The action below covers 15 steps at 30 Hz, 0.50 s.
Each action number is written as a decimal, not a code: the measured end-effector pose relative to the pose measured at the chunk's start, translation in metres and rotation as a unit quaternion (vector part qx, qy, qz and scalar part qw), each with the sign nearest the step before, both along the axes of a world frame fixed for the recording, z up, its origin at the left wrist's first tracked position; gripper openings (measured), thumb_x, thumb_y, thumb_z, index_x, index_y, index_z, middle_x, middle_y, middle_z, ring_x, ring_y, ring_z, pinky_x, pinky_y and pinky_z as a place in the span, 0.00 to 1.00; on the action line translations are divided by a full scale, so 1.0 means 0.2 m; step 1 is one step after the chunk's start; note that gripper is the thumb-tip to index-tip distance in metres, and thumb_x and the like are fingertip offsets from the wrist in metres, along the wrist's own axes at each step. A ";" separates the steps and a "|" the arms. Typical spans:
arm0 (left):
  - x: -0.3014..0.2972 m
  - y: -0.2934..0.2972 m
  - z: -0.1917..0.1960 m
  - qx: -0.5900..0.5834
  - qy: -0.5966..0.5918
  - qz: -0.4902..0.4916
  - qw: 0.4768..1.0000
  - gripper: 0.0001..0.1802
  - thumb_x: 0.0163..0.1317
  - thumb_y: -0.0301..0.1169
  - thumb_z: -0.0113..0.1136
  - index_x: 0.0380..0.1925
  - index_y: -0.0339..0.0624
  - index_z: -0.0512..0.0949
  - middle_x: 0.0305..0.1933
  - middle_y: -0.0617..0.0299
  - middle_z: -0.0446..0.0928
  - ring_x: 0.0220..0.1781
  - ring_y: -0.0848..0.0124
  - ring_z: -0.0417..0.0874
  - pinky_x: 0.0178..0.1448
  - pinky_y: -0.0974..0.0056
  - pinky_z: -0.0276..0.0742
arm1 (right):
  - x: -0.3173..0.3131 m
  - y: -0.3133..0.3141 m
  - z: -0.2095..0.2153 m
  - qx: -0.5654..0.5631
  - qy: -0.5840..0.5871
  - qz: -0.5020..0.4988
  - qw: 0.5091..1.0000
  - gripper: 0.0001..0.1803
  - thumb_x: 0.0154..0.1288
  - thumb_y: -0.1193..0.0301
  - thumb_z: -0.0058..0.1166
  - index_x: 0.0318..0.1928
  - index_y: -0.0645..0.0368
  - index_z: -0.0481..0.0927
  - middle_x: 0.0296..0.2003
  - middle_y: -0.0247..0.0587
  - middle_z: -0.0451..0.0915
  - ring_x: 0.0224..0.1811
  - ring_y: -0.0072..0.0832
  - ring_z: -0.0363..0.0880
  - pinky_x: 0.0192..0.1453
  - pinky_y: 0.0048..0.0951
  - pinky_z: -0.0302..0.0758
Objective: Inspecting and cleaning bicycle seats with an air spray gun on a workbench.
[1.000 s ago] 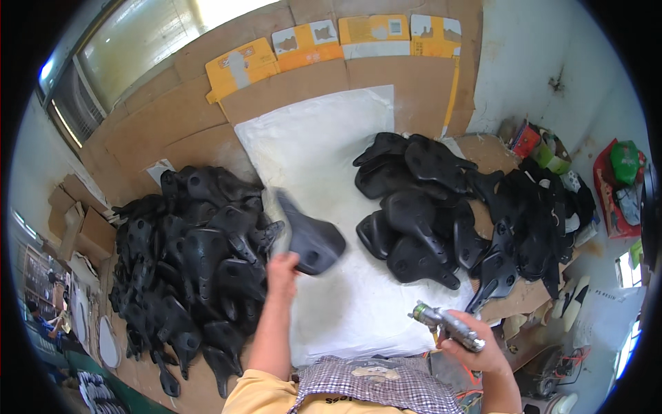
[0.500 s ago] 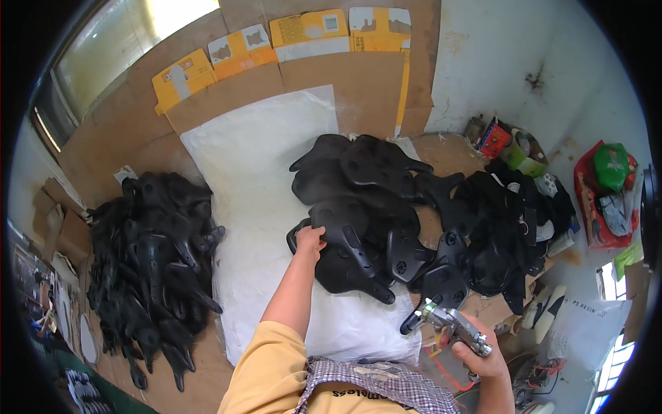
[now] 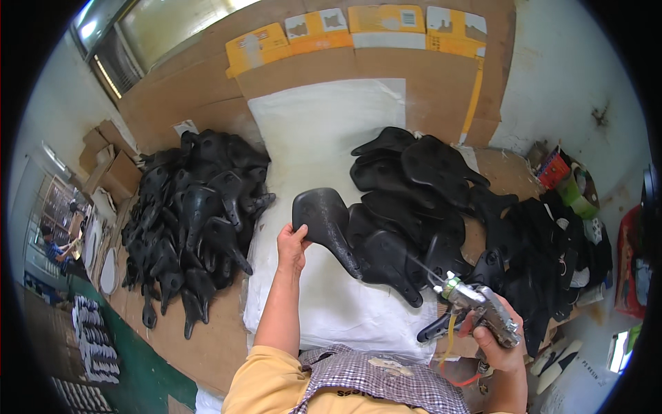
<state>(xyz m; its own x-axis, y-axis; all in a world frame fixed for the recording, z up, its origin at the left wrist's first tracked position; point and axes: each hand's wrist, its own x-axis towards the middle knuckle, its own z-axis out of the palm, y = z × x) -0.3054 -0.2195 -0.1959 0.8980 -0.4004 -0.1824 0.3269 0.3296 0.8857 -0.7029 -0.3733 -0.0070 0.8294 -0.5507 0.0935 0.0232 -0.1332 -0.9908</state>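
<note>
Left hand (image 3: pixel 292 243) grips saddle (image 3: pixel 324 222), right hand (image 3: pixel 498 339) spray gun (image 3: pixel 476 303)

White sheet (image 3: pixel 324 131) on cardboard-covered bench (image 3: pixel 200 338) carries black saddles (image 3: pixel 414 200).

Stuff sitting around the work spot

So the desk (image 3: pixel 207 338) is basically covered in brown cardboard, with a white sheet (image 3: pixel 324 131) spread down the middle. Big heap of black saddle shells (image 3: pixel 193 214) on the left side, and another dark pile (image 3: pixel 552 241) off to the right edge. Cardboard panels (image 3: pixel 303 69) lean up against the back wall, and a row of yellow boxes (image 3: pixel 358 24) sits along the top of them. A few plain cartons (image 3: pixel 110 159) are stacked at the far left. Over at the right there's a roll of green tape (image 3: pixel 574 194) next to a red packet (image 3: pixel 554 169). Floor on the lower left is green (image 3: pixel 131 379).
</note>
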 end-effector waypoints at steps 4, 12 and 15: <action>0.07 0.15 0.03 0.009 -0.001 0.002 1.000 0.08 0.55 0.20 0.58 0.34 0.40 0.73 0.33 0.62 0.78 0.33 0.72 0.80 0.40 0.64 0.81 | -0.04 0.01 -0.04 -0.014 0.052 0.045 0.998 0.26 0.55 0.73 0.61 0.54 0.66 0.71 0.32 0.41 0.81 0.33 0.23 0.80 0.40 0.25 0.75; 0.33 0.38 -0.07 -0.110 -0.068 0.024 0.991 0.13 0.66 0.39 0.51 0.41 0.42 0.74 0.50 0.56 0.76 0.52 0.62 0.77 0.54 0.59 0.73 | -0.09 0.04 -0.12 0.032 0.032 0.025 0.999 0.27 0.61 0.72 0.55 0.60 0.66 0.65 0.36 0.40 0.78 0.38 0.23 0.76 0.45 0.26 0.73; -0.15 0.04 -0.58 0.171 0.151 -0.132 0.965 0.18 0.58 0.35 0.58 0.48 0.42 0.74 0.47 0.59 0.76 0.45 0.67 0.77 0.50 0.59 0.75 | -0.10 0.06 -0.13 0.029 0.028 0.043 0.998 0.27 0.62 0.73 0.54 0.61 0.67 0.64 0.37 0.41 0.78 0.39 0.24 0.76 0.45 0.27 0.74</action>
<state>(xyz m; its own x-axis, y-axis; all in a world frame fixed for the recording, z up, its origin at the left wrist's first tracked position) -0.3351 -0.2124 -0.3109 0.6581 -0.4779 -0.5819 0.6201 -0.0943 0.7788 -0.7222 -0.3615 -0.0330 0.8770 -0.4803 0.0153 -0.0238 -0.0752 -0.9969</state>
